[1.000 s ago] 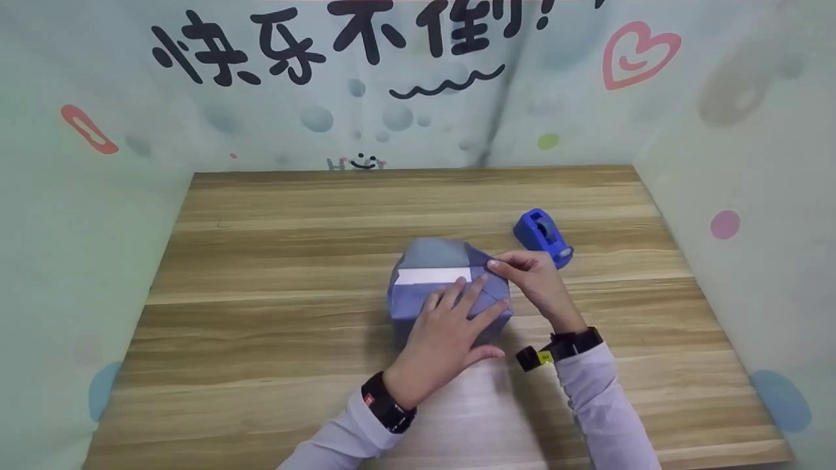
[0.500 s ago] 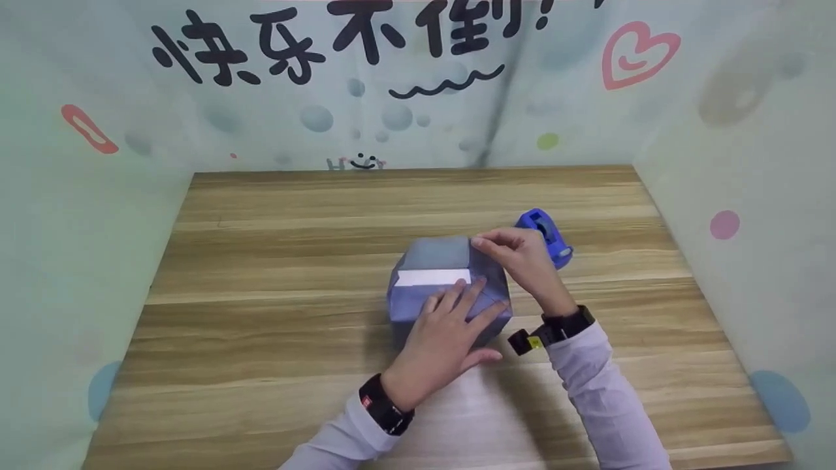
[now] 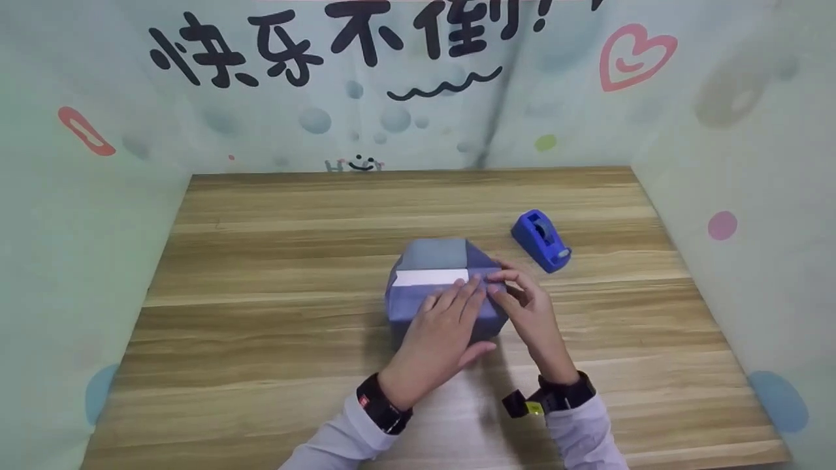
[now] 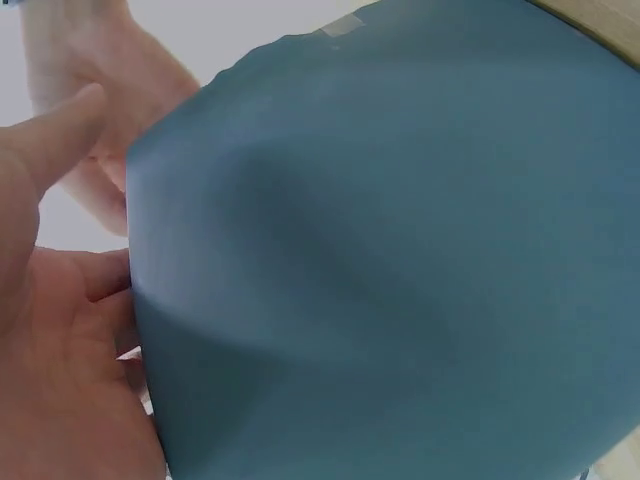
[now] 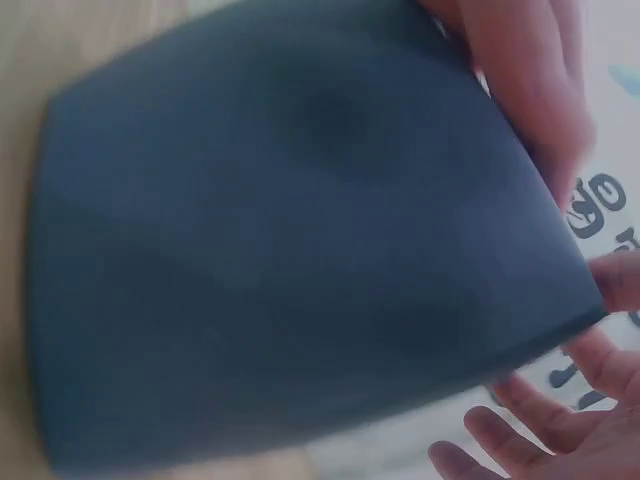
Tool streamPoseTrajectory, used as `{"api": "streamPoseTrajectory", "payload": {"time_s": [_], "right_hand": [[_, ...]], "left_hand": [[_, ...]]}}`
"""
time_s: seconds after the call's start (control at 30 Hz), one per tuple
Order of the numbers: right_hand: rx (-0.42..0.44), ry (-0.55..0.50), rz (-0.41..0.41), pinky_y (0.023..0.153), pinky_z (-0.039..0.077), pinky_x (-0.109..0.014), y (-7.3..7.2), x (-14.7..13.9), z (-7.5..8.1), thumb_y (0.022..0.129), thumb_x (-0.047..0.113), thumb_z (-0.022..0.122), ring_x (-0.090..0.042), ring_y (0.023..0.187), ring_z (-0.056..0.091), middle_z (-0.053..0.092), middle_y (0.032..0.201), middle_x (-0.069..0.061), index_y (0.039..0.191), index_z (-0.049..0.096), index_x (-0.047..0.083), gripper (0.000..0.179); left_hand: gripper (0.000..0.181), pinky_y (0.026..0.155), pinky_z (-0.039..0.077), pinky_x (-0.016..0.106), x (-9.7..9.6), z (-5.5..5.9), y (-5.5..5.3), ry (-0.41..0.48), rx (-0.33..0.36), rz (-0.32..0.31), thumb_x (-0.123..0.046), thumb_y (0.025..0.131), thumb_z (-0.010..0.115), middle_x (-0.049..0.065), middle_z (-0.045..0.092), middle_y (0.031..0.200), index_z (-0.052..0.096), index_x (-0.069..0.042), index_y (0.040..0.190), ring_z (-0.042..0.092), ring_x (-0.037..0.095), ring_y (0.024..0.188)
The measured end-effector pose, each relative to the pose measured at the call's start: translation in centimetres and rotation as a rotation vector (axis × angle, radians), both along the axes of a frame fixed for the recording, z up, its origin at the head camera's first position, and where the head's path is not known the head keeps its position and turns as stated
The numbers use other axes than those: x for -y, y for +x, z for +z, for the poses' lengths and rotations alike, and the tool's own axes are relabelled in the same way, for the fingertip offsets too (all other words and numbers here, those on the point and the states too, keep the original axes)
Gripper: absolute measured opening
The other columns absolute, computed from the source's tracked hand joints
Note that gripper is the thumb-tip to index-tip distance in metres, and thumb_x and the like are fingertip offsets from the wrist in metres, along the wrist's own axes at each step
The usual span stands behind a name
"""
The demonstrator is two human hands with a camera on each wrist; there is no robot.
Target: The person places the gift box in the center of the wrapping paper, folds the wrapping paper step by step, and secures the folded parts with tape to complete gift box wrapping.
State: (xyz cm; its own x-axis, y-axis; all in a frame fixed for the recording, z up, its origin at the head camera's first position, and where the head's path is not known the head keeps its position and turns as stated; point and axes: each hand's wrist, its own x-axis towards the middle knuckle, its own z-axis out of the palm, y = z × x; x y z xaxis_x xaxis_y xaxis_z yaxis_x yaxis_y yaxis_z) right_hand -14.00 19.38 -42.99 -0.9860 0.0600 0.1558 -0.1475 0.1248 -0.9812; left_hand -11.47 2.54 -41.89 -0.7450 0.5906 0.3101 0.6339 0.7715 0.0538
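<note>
A box wrapped in blue-grey paper [image 3: 432,253] stands on the wooden table. Across its top runs a white strip [image 3: 428,277] between the paper edges. My left hand [image 3: 441,339] rests on the top, fingers stretched out flat and thumb apart. At the right edge of the top, my right hand [image 3: 537,314] touches the folded paper with thumb and fingertips. In the right wrist view its fingers [image 5: 540,415] look spread around the box's corner. Smooth paper fills most of the left wrist view, where a small piece of clear tape [image 4: 343,25] shows near one edge.
A blue tape dispenser [image 3: 542,240] sits behind the box to the right. The wood-grain table [image 3: 274,261] reaches back to a printed backdrop [image 3: 261,130], and similar pale walls stand on both sides.
My right hand first moved up the box's right side with a pinched paper flap, then came down to the right edge of the top. My left hand has stayed on the box.
</note>
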Motion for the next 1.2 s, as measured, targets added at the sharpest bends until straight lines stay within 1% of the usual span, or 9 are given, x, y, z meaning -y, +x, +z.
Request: {"api": "streamPoseTrajectory", "payload": {"time_s": [0.1, 0.2, 0.3, 0.4, 0.53, 0.67, 0.73, 0.93, 1.2], "right_hand": [[0.071, -0.054, 0.019, 0.091, 0.043, -0.025, 0.4, 0.3, -0.7, 0.088, 0.006, 0.060, -0.016, 0.117, 0.048, 0.056, 0.121, -0.013, 0.107, 0.060, -0.004, 0.021], [0.076, -0.075, 0.029, 0.088, 0.043, -0.022, 0.5, 0.3, -1.0, 0.091, 0.009, 0.058, -0.014, 0.112, 0.050, 0.057, 0.115, -0.011, 0.110, 0.059, -0.002, 0.022], [0.067, -0.082, 0.022, 0.087, 0.043, -0.022, 0.8, 0.3, -1.3, 0.091, 0.008, 0.057, -0.012, 0.111, 0.050, 0.057, 0.115, -0.008, 0.110, 0.059, -0.003, 0.022], [0.064, -0.089, 0.013, 0.087, 0.042, -0.022, 0.8, 0.3, -1.3, 0.091, 0.008, 0.057, -0.011, 0.111, 0.049, 0.058, 0.114, -0.005, 0.110, 0.058, -0.005, 0.023], [0.061, -0.082, 0.015, 0.088, 0.042, -0.022, 0.6, 0.5, -1.2, 0.091, 0.009, 0.058, -0.011, 0.112, 0.049, 0.059, 0.112, -0.002, 0.109, 0.059, -0.006, 0.024], [0.059, -0.074, 0.013, 0.086, 0.042, -0.022, 0.5, 0.6, -1.3, 0.090, 0.008, 0.058, -0.011, 0.111, 0.049, 0.060, 0.112, -0.002, 0.109, 0.059, -0.004, 0.022], [0.060, -0.073, 0.008, 0.086, 0.042, -0.022, 0.5, 0.6, -1.4, 0.091, 0.008, 0.058, -0.011, 0.111, 0.049, 0.059, 0.112, -0.002, 0.109, 0.059, -0.004, 0.022], [0.060, -0.078, 0.011, 0.087, 0.042, -0.021, 0.4, 0.6, -1.5, 0.091, 0.008, 0.058, -0.012, 0.111, 0.050, 0.060, 0.111, -0.001, 0.109, 0.059, -0.005, 0.022], [0.075, -0.062, 0.010, 0.088, 0.041, -0.020, 0.4, 0.5, -1.5, 0.091, 0.010, 0.058, -0.010, 0.110, 0.049, 0.060, 0.110, -0.001, 0.108, 0.059, -0.004, 0.023]], "left_hand": [[0.077, 0.108, 0.034, 0.038, 0.2, 0.0, 0.1, 0.014, 0.026, -0.004, -0.055, 0.087, 0.052, 0.009, 0.032, 0.150, 0.032, -0.006, 0.143, 0.035, 0.022, 0.136], [0.073, 0.113, 0.026, 0.039, 0.7, 0.2, 0.2, 0.138, 0.096, -0.066, -0.047, 0.090, 0.052, 0.010, 0.028, 0.152, 0.029, -0.004, 0.145, 0.029, 0.023, 0.139], [0.061, 0.113, 0.028, 0.037, 1.7, 0.4, 0.4, 0.424, 0.152, -0.158, -0.036, 0.093, 0.052, 0.008, 0.035, 0.149, 0.033, -0.007, 0.144, 0.033, 0.022, 0.137], [0.047, 0.099, 0.045, 0.032, 3.0, 0.4, 0.4, 0.816, 0.098, -0.230, -0.017, 0.091, 0.057, 0.010, 0.057, 0.128, 0.045, -0.005, 0.136, 0.053, 0.020, 0.118], [0.028, 0.072, 0.051, 0.024, 5.7, -0.3, 0.0, 1.128, -0.009, -0.108, 0.003, 0.086, 0.057, 0.011, 0.062, 0.094, 0.056, 0.001, 0.114, 0.058, 0.014, 0.086], [0.012, 0.072, 0.048, 0.022, 8.7, -1.3, -0.8, 1.142, 0.149, 0.141, 0.005, 0.086, 0.056, 0.010, 0.059, 0.095, 0.057, 0.000, 0.097, 0.054, 0.013, 0.087], [0.007, 0.075, 0.049, 0.023, 9.5, -1.9, -1.3, 1.146, 0.267, 0.185, 0.004, 0.086, 0.057, 0.012, 0.060, 0.100, 0.059, 0.000, 0.092, 0.055, 0.018, 0.094], [0.012, 0.091, 0.049, 0.033, 9.4, -3.4, -2.0, 1.322, 0.550, 0.119, 0.001, 0.085, 0.061, 0.020, 0.056, 0.116, 0.059, 0.008, 0.094, 0.054, 0.026, 0.112], [0.017, 0.098, 0.046, 0.035, 9.0, -3.9, -1.8, 1.450, 0.643, 0.058, 0.000, 0.084, 0.063, 0.019, 0.051, 0.126, 0.059, 0.011, 0.096, 0.051, 0.021, 0.117]]}}
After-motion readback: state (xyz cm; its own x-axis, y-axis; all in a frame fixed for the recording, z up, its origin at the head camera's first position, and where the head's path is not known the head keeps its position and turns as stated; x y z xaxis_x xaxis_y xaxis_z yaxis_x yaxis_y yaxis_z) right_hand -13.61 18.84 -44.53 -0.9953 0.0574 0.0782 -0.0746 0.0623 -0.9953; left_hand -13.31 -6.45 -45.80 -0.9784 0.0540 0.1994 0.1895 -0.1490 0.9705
